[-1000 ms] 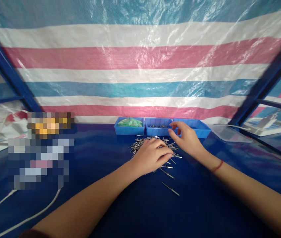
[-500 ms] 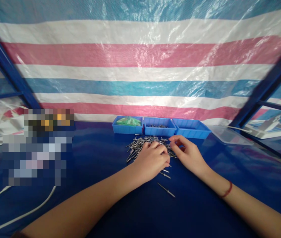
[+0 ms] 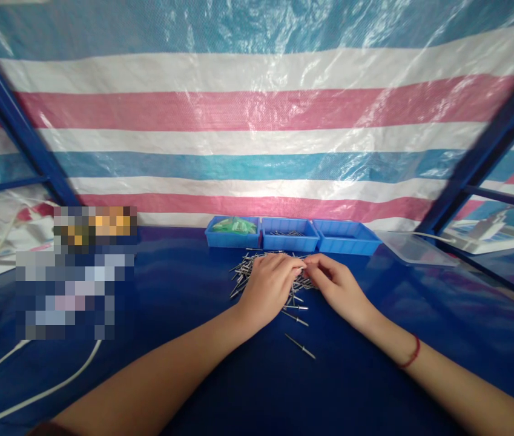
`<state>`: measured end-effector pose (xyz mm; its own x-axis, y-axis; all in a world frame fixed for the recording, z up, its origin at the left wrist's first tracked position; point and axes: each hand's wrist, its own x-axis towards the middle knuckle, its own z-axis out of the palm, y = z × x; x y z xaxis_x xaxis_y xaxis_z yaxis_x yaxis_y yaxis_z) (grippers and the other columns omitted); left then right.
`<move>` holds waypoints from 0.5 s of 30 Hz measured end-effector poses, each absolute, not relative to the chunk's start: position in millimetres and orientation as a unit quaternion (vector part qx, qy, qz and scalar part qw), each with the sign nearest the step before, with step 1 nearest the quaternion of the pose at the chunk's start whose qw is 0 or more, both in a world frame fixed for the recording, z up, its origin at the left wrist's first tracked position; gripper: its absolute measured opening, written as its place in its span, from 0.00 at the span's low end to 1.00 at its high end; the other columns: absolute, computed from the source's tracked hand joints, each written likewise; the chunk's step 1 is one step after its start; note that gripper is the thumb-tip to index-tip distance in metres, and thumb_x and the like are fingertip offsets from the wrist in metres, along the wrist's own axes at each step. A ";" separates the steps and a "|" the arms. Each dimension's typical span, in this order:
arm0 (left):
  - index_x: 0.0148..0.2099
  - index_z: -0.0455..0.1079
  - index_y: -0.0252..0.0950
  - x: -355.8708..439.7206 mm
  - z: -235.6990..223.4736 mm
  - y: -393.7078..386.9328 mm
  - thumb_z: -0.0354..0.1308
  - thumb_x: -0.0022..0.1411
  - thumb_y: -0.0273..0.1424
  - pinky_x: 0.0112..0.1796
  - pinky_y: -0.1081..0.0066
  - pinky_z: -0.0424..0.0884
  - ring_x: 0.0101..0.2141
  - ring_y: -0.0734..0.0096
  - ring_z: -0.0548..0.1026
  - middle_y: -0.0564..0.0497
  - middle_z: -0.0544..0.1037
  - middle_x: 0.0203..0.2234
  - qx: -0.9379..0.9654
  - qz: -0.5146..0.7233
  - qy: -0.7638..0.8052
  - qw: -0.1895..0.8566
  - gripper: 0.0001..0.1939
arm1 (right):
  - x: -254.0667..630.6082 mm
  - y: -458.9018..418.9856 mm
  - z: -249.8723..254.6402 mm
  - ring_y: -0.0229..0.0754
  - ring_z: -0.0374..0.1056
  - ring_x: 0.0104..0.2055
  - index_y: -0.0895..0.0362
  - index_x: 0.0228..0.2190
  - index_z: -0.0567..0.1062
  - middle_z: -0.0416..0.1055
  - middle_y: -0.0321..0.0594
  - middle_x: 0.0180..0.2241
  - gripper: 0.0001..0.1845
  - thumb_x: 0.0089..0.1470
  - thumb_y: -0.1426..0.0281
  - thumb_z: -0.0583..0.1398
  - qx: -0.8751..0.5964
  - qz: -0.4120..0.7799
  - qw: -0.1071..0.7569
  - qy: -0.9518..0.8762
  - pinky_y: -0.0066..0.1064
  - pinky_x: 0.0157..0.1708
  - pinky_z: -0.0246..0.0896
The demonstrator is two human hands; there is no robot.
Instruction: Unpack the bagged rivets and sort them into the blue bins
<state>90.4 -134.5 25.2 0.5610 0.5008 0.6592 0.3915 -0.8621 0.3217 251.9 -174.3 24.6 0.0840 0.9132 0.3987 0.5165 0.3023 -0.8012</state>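
Observation:
A loose heap of metal blind rivets [image 3: 244, 275] lies on the blue table, partly covered by my left hand [image 3: 271, 284]. Its thumb and forefinger are pinched together, with a small pale end of a rivet [image 3: 303, 267] showing at their tips. From the other side my right hand [image 3: 339, 286] meets them, thumb and forefinger closed at that same rivet end; most of the rivet is hidden by the fingers. Nearer to me, a few single rivets lie apart from the heap, the closest one [image 3: 300, 346] slanting across the table.
Three blue bins stand in a row behind the heap: the left bin [image 3: 233, 241] with a green bag, the middle bin [image 3: 290, 244] with some rivets, the right bin [image 3: 350, 245]. A clear plastic lid [image 3: 415, 247] lies to the right. White cables [image 3: 57, 393] run along the left.
My left hand's fingertips have moved up and away from me, bringing the rivet to my right hand. My right thumb and forefinger have closed there. The view has shifted slightly.

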 end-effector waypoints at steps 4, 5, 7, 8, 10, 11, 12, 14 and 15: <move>0.40 0.68 0.37 90.4 26.8 -133.5 0.49 0.66 0.28 0.44 0.65 0.65 0.41 0.68 0.72 0.50 0.76 0.37 0.854 0.443 0.240 0.127 0.06 | 244.0 -180.1 28.6 0.34 0.58 0.23 0.57 0.23 0.68 0.62 0.33 0.21 0.18 0.57 0.59 0.52 -0.515 0.271 0.458 -0.671 0.27 0.23 0.54; 0.40 0.68 0.37 90.5 27.3 -133.7 0.50 0.66 0.28 0.44 0.66 0.65 0.41 0.68 0.72 0.50 0.75 0.37 0.850 0.451 0.237 0.135 0.06 | 242.6 -181.5 29.6 0.34 0.56 0.21 0.57 0.24 0.68 0.60 0.32 0.19 0.18 0.57 0.58 0.52 -0.510 0.295 0.454 -0.668 0.26 0.21 0.52; 0.39 0.69 0.37 90.5 28.4 -134.1 0.50 0.65 0.29 0.43 0.66 0.66 0.40 0.68 0.72 0.49 0.75 0.35 0.846 0.457 0.233 0.147 0.06 | 240.8 -183.8 31.0 0.32 0.52 0.19 0.57 0.25 0.68 0.57 0.30 0.18 0.19 0.58 0.56 0.52 -0.501 0.354 0.450 -0.648 0.25 0.18 0.47; 0.38 0.69 0.37 90.5 28.8 -134.4 0.51 0.65 0.29 0.43 0.67 0.67 0.39 0.68 0.72 0.50 0.75 0.34 0.845 0.458 0.230 0.151 0.06 | 240.4 -184.7 31.3 0.32 0.51 0.18 0.58 0.26 0.68 0.56 0.29 0.17 0.20 0.57 0.55 0.52 -0.496 0.386 0.451 -0.634 0.24 0.17 0.44; 0.38 0.69 0.37 90.5 29.4 -134.8 0.50 0.65 0.28 0.42 0.67 0.67 0.37 0.69 0.72 0.50 0.75 0.32 0.845 0.458 0.221 0.163 0.06 | 239.9 -185.6 31.4 0.31 0.49 0.17 0.57 0.28 0.67 0.55 0.28 0.17 0.20 0.56 0.53 0.52 -0.484 0.443 0.460 -0.598 0.24 0.16 0.40; 0.38 0.68 0.36 90.4 29.7 -135.0 0.50 0.65 0.27 0.42 0.67 0.67 0.37 0.69 0.72 0.50 0.76 0.31 0.845 0.458 0.217 0.171 0.06 | 239.7 -185.7 31.3 0.31 0.48 0.17 0.57 0.29 0.67 0.55 0.28 0.17 0.20 0.56 0.52 0.52 -0.479 0.465 0.467 -0.580 0.23 0.16 0.39; 0.38 0.68 0.36 90.2 30.0 -135.2 0.50 0.65 0.27 0.42 0.67 0.67 0.37 0.69 0.72 0.50 0.76 0.31 0.844 0.458 0.216 0.178 0.06 | 239.5 -185.7 31.1 0.30 0.48 0.17 0.57 0.29 0.66 0.55 0.28 0.17 0.21 0.55 0.52 0.53 -0.476 0.481 0.473 -0.565 0.23 0.16 0.38; 0.39 0.68 0.37 89.8 31.0 -135.4 0.50 0.64 0.26 0.42 0.67 0.68 0.37 0.68 0.73 0.50 0.76 0.31 0.843 0.458 0.215 0.186 0.06 | 239.3 -185.3 30.8 0.30 0.46 0.17 0.57 0.28 0.66 0.55 0.28 0.17 0.21 0.54 0.51 0.54 -0.474 0.497 0.476 -0.549 0.23 0.16 0.37; 0.39 0.68 0.37 89.5 31.6 -135.4 0.50 0.64 0.26 0.42 0.67 0.68 0.37 0.68 0.73 0.49 0.76 0.32 0.842 0.458 0.212 0.188 0.06 | 239.3 -185.0 30.7 0.30 0.46 0.17 0.57 0.27 0.66 0.54 0.28 0.16 0.22 0.54 0.50 0.54 -0.475 0.499 0.474 -0.548 0.23 0.16 0.37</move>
<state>89.5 -135.4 31.6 0.4894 0.5302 0.6924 0.1857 -0.8391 0.5112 239.3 -185.0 30.7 -0.0979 0.9941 0.0457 0.0481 0.0506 -0.9976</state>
